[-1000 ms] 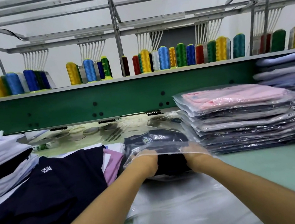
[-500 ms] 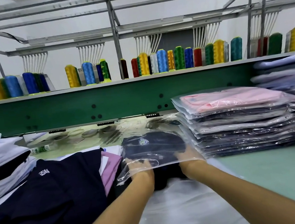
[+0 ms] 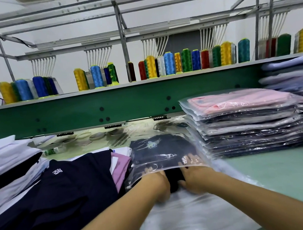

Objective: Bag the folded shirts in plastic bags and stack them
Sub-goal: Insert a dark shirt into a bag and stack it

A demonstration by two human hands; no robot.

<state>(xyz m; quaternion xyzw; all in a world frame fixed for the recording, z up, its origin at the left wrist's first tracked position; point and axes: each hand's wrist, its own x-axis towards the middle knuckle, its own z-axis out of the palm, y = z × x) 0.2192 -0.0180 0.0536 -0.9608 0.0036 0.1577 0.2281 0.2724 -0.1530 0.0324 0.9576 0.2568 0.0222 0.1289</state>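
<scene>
looking down on a pale green table (image 3: 285,171), a long green machine beam (image 3: 126,102) across the back and a row of bright thread cones (image 3: 167,63) on the ledge above it, grey metal framing overhead. at table centre lies a clear plastic bag (image 3: 161,160), mouth toward us. right hand (image 3: 193,172): fingers spread fairly flat inside the bag on top of a folded navy shirt (image 3: 160,146), thumb tucked under its near edge, pinching the cloth. left hand (image 3: 158,182): fingers also inside the mouth, but blur hides the grip, can't tell. the shirt sits mostly inside, near edge poking out between the hands. underneath, a pile of empty bags (image 3: 186,214). just right, a stack of bagged shirts (image 3: 243,129), a pink shirt (image 3: 239,101) bagged on top. left, a loose navy garment (image 3: 70,190) and white folded shirts (image 3: 6,156).
</scene>
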